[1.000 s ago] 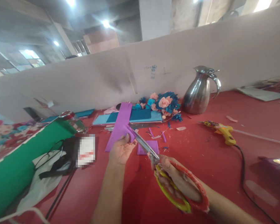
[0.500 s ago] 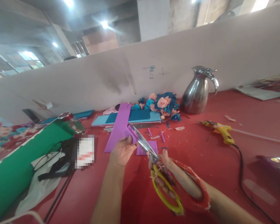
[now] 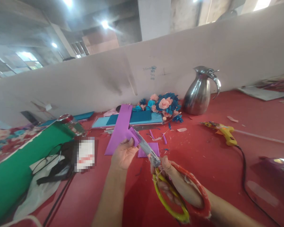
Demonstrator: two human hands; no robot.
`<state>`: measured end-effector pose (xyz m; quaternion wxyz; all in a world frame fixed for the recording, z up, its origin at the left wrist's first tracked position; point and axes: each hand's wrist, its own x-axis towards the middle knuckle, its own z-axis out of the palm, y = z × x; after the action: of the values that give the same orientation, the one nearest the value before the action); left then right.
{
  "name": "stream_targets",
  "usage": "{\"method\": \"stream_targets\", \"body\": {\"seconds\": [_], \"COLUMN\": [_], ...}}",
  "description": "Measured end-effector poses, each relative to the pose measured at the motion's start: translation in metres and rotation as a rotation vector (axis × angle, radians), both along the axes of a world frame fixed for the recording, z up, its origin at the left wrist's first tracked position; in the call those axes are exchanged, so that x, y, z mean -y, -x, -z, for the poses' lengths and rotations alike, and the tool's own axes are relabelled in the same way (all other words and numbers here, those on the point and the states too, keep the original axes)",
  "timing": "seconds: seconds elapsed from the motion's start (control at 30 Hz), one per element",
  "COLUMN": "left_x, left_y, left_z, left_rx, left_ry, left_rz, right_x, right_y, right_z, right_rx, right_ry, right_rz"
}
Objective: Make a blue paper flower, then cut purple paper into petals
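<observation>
My left hand (image 3: 123,155) pinches a small folded piece of purple crepe paper (image 3: 134,136) between thumb and fingers. My right hand (image 3: 171,171) is wrapped around large scissors (image 3: 147,149) with one yellow and one red handle loop. The blades point up and left, their edge lying along the right side of the held paper; whether they cut into it I cannot tell. Behind my left hand a long purple paper strip (image 3: 121,126) lies across light and dark blue paper sheets (image 3: 142,117). A purple square (image 3: 156,148) rests on the table, partly behind the blades.
Paper flowers (image 3: 166,104) and a steel jug (image 3: 198,93) stand along the back partition. A yellow glue gun (image 3: 223,130) with a black cord lies right. At left are a green box (image 3: 16,164), a glass jar (image 3: 72,124) and eyeglasses (image 3: 44,160). Paper scraps litter the red table (image 3: 191,145).
The scissors' handles have come closer together and the blades have closed somewhat. My left hand keeps its pinch on the purple paper, almost in place. The view shifted slightly.
</observation>
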<state>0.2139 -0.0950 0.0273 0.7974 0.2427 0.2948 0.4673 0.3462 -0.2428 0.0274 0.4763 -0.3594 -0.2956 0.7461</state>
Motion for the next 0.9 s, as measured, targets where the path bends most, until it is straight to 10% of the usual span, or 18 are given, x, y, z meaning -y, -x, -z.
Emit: {"method": "stream_targets", "body": {"seconds": [0.4, 0.53, 0.7, 0.9], "left_x": [-0.001, 0.001, 0.004, 0.001], "left_y": [0.002, 0.002, -0.003, -0.004], "left_z": [0.007, 0.011, 0.012, 0.024], "left_rx": [0.068, 0.109, -0.01, -0.155], "left_ry": [0.042, 0.021, -0.167, -0.334], "left_rz": [0.012, 0.101, 0.184, 0.262], "right_x": [-0.01, -0.016, -0.02, -0.018], "right_y": [-0.02, -0.033, -0.051, -0.07], "right_z": [0.0, 0.001, 0.007, 0.009], "right_rx": [0.292, 0.756, 1.748, 2.005], "right_ry": [-0.076, -0.191, -0.151, -0.026], "right_rz": [0.193, 0.42, 0.257, 0.038]}}
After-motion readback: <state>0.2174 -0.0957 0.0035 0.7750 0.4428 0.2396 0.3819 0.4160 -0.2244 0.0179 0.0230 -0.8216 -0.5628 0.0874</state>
